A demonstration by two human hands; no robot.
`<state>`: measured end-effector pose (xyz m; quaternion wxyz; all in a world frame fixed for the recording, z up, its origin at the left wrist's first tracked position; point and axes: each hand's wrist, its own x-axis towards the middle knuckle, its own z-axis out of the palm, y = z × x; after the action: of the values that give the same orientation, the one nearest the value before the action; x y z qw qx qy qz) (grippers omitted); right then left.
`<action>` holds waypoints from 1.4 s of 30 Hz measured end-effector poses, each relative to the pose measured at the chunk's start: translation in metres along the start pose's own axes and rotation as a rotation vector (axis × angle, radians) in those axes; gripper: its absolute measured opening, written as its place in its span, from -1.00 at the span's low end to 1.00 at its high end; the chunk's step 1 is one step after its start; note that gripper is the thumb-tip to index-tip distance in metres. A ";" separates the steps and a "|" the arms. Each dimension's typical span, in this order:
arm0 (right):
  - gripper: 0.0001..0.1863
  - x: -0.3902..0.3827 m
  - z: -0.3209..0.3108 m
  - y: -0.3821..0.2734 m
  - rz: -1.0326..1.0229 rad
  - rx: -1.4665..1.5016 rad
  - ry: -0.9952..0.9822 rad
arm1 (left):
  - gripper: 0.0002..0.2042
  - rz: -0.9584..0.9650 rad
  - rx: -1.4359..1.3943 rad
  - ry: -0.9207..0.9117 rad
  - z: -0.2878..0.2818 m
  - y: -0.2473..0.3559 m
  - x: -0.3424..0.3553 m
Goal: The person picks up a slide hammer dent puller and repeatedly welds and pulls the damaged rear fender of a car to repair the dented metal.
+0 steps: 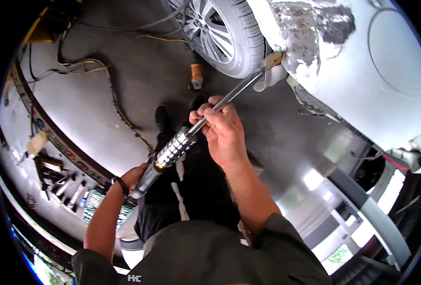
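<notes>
Holding a long metal pulling tool with both hands, the person stands over the grey floor beside a white car. The right hand is wrapped tight around the thin shiny rod of the tool, about halfway up. The left hand is closed around the dark handle at the low end, and a black band sits on that wrist. Between the two hands is a fat bumpy silver weight on the rod. The far tip of the tool touches the car's side just by the wheel, right at the edge of a rough grey patch where the paint is gone. The step in hand looks like pulling on that bent spot of the car. The next move likely calls for keeping the tip stuck fast to the panel and the rod in a straight line while the weight slides back along it. Wires trail over the floor near the wheel, and a row of small tools lies by the floor's left edge.
</notes>
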<state>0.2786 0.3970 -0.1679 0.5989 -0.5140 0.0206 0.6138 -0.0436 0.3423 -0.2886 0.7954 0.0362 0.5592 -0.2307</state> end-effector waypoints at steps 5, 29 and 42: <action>-0.73 -0.010 -0.028 0.030 0.127 -0.089 0.104 | -0.67 0.486 0.502 0.267 -0.029 -0.062 0.063; -0.73 0.002 -0.039 0.012 -0.007 -0.136 -0.068 | -0.66 0.825 0.611 0.411 0.023 -0.052 0.027; -0.76 -0.003 -0.028 0.004 -0.021 -0.072 -0.059 | -0.78 0.662 0.869 0.291 0.008 -0.058 -0.008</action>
<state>0.2920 0.3755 -0.1818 0.5869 -0.5170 -0.0247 0.6226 -0.0627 0.2909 -0.2669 0.6521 0.5653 0.4754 -0.1709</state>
